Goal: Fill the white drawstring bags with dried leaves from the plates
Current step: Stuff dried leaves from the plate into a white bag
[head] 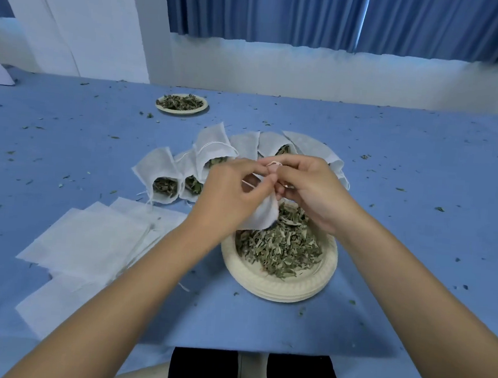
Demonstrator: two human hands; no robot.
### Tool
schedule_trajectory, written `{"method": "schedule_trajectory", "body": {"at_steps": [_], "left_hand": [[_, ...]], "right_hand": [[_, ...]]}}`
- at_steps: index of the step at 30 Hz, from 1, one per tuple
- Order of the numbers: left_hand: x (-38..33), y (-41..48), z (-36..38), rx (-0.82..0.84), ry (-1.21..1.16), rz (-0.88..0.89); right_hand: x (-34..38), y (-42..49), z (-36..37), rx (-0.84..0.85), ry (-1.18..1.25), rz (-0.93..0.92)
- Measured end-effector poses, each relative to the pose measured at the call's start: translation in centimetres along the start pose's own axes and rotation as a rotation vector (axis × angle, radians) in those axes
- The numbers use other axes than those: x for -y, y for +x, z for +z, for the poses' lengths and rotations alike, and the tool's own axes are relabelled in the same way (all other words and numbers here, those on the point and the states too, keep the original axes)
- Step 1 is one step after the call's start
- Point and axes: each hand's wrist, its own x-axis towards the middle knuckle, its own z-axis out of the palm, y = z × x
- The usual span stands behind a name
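leaf crumbs (440, 209) litter tablecloth (393, 158); blue curtains (256, 10)

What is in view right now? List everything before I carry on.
near plate: one stack, cream, centre front, heaped with green leaves
far plate: one, cream, back of table, also holds leaves
filled bags: about six, white, in an arc behind the hands
held bag: one, white, over the near plate
empty bags: several, white, flat pile at front left
leaf bits: many, green, scattered on the cloth
cloth: one, blue, covers the table
curtain: blue, along the back wall
left hand: pinches the held bag's top
right hand: pinches the same top
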Motion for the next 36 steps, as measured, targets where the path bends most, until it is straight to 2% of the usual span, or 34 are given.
{"method": "schedule_trajectory", "body": {"at_steps": [2, 4, 6, 9, 12, 17, 22, 25, 29, 32, 36], "left_hand": [[1.4, 0.6, -0.2, -0.042, -0.078, -0.011], [2.7, 1.7, -0.3, -0.061, -0.012, 0.04], [3.7, 2.9, -0.1, 0.019, 0.038, 0.065], [4.4, 3.8, 0.7, 0.12, -0.052, 0.111], [5.1, 3.8, 1.0, 0.038, -0.084, 0.202], [5.4, 3.7, 0.7, -0.116, 0.203, 0.546], [5.9, 3.4, -0.6, -0.219, 0.263, 0.602], [5.7, 3.1, -0.8, -0.154, 0.242, 0.632], [4.7, 2.4, 0.1, 0.033, 0.185, 0.655], [4.5, 2.0, 0.6, 0.148, 0.168, 0.666], [4.7, 2.0, 0.6, 0.201, 0.167, 0.691]], "right_hand": [[-0.3, 0.8, -1.1, 0.052, -0.049, 0.01], [-0.8, 1.4, -1.9, 0.135, -0.058, 0.029], [-1.2, 1.8, -2.2, 0.225, -0.052, 0.043], [-2.1, 2.5, -2.4, 0.257, -0.002, 0.024], [-2.8, 2.8, -2.4, 0.257, 0.089, -0.002], [-3.3, 2.5, -2.2, 0.248, 0.16, -0.036], [-3.2, 2.1, -2.6, 0.159, 0.24, -0.027], [-3.2, 2.0, -2.7, 0.084, 0.315, -0.027], [-3.2, 1.8, -2.3, 0.031, 0.371, -0.025], [-3.3, 1.5, -1.9, 0.069, 0.432, -0.026], [-3.5, 1.4, -1.6, 0.14, 0.43, -0.017]]}}
